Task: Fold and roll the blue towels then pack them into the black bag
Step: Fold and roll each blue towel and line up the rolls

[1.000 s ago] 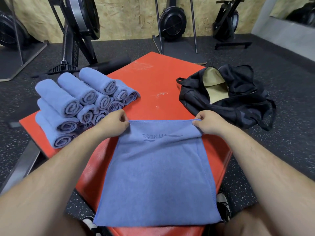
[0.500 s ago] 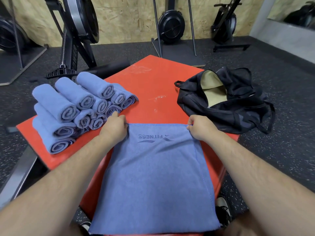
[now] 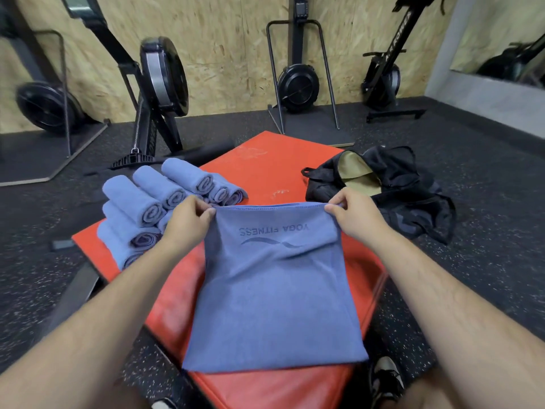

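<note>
We hold the flat blue towel (image 3: 274, 296) by its two far corners. The left grip (image 3: 188, 219) is clamped on one corner, thumb against curled fingers, and the right grip (image 3: 355, 215) is clamped the same way on the other. The hemmed edge between the grips is raised off the red bench (image 3: 265, 169) and drawn fairly straight. From there the cloth slopes down towards us, and its near part lies on the bench. The printed lettering sits just under the held edge, between the two grips.

We judge the towel light, soft and quite limp. It dips and wrinkles below the grips and would not hold a crease unless pressed flat. The corners and hem are the sound places to take it, since a pinch mid-cloth would only bunch it. For rolling, we would want both grips spread across the width, so the roll does not run crooked.

The rolled towels (image 3: 147, 205) are stacked just beyond and outside the left grip, which partly hides them. Each should be taken round its middle with the loose end trapped, or it may unwind. The black bag (image 3: 404, 184) lies just beyond the right grip, its mouth open on a tan lining. We cannot tell whether it rests on the bench or on the floor.
</note>
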`<state>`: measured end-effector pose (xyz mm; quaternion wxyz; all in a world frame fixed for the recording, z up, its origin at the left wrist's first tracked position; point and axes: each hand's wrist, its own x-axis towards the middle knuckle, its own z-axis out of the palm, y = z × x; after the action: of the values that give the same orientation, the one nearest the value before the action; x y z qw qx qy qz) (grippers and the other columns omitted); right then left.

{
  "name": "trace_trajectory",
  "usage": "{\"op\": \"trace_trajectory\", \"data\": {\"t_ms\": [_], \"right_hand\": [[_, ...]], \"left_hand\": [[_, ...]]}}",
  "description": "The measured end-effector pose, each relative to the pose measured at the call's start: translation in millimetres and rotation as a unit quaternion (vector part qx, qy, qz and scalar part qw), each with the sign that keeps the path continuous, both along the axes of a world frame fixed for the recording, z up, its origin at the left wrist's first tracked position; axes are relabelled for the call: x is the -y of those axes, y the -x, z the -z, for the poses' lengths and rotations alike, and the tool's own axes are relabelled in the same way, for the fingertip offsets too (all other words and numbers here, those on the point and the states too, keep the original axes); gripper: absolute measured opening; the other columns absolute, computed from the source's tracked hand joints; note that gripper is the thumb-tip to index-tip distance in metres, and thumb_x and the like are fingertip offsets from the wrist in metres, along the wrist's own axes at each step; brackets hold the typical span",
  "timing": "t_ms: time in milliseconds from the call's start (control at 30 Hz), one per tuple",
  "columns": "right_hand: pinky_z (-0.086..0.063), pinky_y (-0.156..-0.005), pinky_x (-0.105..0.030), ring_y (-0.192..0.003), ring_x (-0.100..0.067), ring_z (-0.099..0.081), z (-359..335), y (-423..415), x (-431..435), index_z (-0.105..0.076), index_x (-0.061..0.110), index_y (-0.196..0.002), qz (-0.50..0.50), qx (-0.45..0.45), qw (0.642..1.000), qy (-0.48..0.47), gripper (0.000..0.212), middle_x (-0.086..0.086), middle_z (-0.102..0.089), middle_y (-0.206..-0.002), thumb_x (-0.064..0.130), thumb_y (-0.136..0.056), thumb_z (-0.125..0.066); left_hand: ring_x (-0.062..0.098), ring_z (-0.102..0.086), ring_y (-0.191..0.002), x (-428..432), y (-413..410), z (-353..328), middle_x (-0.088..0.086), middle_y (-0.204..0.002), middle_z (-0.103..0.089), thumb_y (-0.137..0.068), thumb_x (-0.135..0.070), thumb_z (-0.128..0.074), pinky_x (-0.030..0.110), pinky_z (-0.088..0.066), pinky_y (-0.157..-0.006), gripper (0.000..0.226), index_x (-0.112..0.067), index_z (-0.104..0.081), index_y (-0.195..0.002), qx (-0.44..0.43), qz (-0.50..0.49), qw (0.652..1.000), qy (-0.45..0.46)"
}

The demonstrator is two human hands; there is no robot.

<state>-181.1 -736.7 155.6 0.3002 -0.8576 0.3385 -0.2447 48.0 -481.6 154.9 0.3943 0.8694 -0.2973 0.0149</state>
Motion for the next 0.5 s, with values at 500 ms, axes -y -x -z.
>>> {"op": "trace_trajectory", "data": {"t_ms": [500], "right_hand": [[-0.047, -0.063, -0.027, -0.064, -0.007, -0.063, -137, 95, -64, -0.073, 0.019, -0.075, -0.064, 0.114, 0.991, 0.010, 0.011, 0.006, -0.072, -0.073, 0.020, -0.086, -0.077]], "left_hand": [[0.013, -0.059, -0.063, -109, 72, -156, 0.001, -0.069, -0.069, -0.086, -0.015, -0.077, 0.030, -0.049, -0.068, 0.009, -0.010, -0.072, -0.080, -0.045, 0.040, 0.993, 0.105]]}}
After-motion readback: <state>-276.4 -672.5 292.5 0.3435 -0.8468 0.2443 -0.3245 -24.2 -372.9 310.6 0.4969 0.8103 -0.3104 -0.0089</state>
